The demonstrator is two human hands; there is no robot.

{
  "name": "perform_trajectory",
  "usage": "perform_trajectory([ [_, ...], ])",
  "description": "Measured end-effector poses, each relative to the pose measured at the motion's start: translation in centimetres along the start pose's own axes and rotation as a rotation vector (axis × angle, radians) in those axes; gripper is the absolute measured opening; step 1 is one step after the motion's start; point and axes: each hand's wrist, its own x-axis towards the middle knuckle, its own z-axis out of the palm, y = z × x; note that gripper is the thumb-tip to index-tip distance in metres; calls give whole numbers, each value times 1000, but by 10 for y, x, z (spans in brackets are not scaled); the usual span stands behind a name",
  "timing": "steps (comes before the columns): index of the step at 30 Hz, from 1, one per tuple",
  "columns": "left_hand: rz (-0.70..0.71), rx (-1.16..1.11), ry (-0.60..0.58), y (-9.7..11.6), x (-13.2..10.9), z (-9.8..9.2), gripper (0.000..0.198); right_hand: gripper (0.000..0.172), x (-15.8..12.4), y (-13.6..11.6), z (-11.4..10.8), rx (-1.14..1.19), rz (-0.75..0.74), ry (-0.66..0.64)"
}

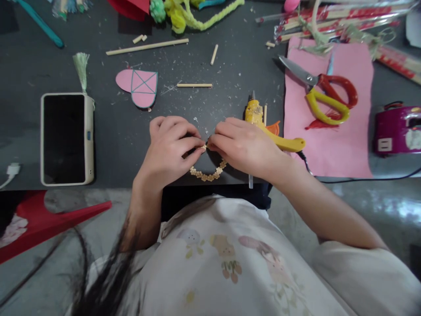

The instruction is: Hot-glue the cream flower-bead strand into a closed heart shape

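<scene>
Near the front edge of the dark table, a chain of small gold flowers (207, 177) hangs in a curve between my two hands. My left hand (174, 147) pinches one end of it between thumb and forefinger. Close against it, my right hand (245, 142) is closed with its fingertips at the other end; its fingers partly hide what they grip. The fingertips of both hands nearly meet, and the joint between the ends is too small to make out. Beside my right hand lies a yellow glue gun (255, 112), its nozzle pointing away from me.
Scissors (317, 83) with red and yellow handles rest on a pink sheet (302, 162) at right. A phone (64, 138) lies at left. Ahead are a pink cut-out (144, 85), thin wooden sticks (148, 46) and fuzzy yellow stems (213, 24). A purple device (396, 129) stands far right.
</scene>
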Motion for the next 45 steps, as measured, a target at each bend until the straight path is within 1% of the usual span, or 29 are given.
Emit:
perform_trajectory([
  [7,54,20,-2,0,2,-1,12,30,2,-2,1,4,-7,-10],
  [11,43,23,-4,0,2,-2,10,29,2,0,0,22,-2,-4],
  [15,40,55,-19,-2,0,-3,14,27,-4,8,-11,79,47,20],
  [18,53,94,11,-1,-3,-6,15,29,-16,15,-24,81,113,25],
  [21,20,121,49,8,-9,-11,14,31,-34,19,-32,53,146,38],
  [23,-28,112,46,19,-14,-14,13,31,-46,19,-32,44,144,45],
  [25,-63,98,56,32,-20,-13,9,31,-56,19,-28,30,123,80],
  [27,-65,99,70,47,-25,-6,5,30,-63,16,-24,5,105,125],
  [29,-80,138,121,61,-28,5,6,28,-67,11,-21,-22,113,150],
  [30,-99,153,121,67,-30,11,7,28,-68,8,-19,-34,126,151],
  [33,-133,193,177,79,-31,26,10,28,-70,-1,-17,-62,168,171],
  [36,-161,223,209,85,-32,27,10,28,-73,-5,-16,-67,184,214],
  [39,-216,224,251,86,-37,17,9,27,-76,-4,-18,-53,189,255],
  [41,-273,232,290,83,-46,10,7,27,-79,-2,-20,-40,190,274],
  [43,-317,252,352,81,-56,6,4,30,-80,-1,-24,-32,193,263],
  [45,-347,278,389,79,-67,6,6,30,-81,-2,-27,-29,200,229],
])
